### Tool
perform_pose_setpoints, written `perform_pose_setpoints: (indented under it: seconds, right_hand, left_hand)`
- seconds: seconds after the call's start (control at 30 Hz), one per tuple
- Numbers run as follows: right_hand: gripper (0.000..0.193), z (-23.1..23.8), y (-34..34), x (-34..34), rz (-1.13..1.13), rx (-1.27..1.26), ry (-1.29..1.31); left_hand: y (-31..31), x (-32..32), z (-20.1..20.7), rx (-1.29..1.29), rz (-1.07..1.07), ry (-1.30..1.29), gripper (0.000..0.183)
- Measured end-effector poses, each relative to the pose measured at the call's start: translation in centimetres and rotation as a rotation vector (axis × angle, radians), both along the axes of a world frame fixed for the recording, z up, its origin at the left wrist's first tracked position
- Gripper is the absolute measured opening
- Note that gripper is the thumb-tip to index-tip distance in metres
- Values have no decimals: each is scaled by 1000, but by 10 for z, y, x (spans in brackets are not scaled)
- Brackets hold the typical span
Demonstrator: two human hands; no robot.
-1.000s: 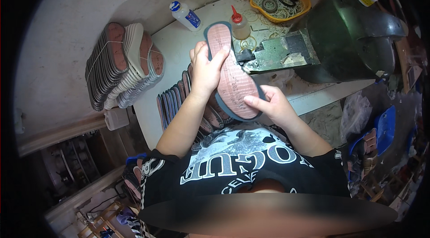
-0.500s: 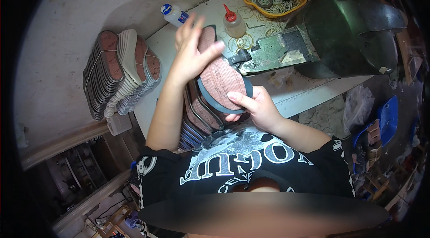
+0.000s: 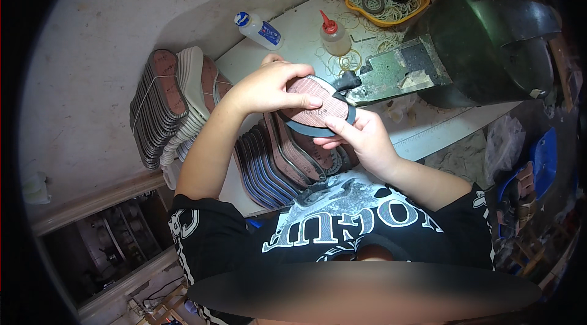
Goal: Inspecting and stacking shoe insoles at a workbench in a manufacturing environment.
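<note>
Now the sole (image 3: 318, 111) is held low over the near row of soles (image 3: 275, 160), no longer standing up as a moment ago. The left hand (image 3: 269, 88), before open and lifted, has come down and presses flat on its top, while the right hand (image 3: 361, 138) clamps its near edge; the pressing looks underway.

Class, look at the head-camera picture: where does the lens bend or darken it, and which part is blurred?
Head view: black vignette rings the fisheye circle; the white table edge curves; the left hand and right hand holding the shoe sole are sharp and evenly lit; a smeared dark band crosses the bottom.
</note>
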State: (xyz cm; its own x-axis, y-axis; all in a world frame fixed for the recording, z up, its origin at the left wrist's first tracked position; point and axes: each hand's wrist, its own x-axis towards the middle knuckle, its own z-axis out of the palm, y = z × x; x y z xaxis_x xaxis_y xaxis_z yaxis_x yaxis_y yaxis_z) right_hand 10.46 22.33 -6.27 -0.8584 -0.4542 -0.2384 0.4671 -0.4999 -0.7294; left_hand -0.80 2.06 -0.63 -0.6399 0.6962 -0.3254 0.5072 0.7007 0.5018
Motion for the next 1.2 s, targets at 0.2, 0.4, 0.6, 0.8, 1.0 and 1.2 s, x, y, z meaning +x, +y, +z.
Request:
perform_pose_setpoints:
  seconds: [0.2, 0.4, 0.6, 0.8, 1.0, 1.2]
  right_hand:
    - [33, -1, 2, -7, 26, 11, -43]
    - [27, -7, 10, -11, 40, 114, -9]
    - [30, -5, 8, -11, 1, 173, 70]
    - [30, -11, 1, -12, -53, 202, 103]
    - [28, -11, 6, 0, 38, 190, 140]
    - [32, -16, 25, 30, 100, 275, 283]
  left_hand:
    - [-7, 23, -10, 142, 271, -164, 49]
    - [-6, 57, -20, 230, 635, -330, 55]
    - [0, 60, -28, 444, 774, -547, 45]
    - [-5, 50, -23, 289, 736, -447, 55]
    - [12, 83, -20, 269, 946, -461, 70]
    - [38, 101, 6, 242, 967, -757, 72]
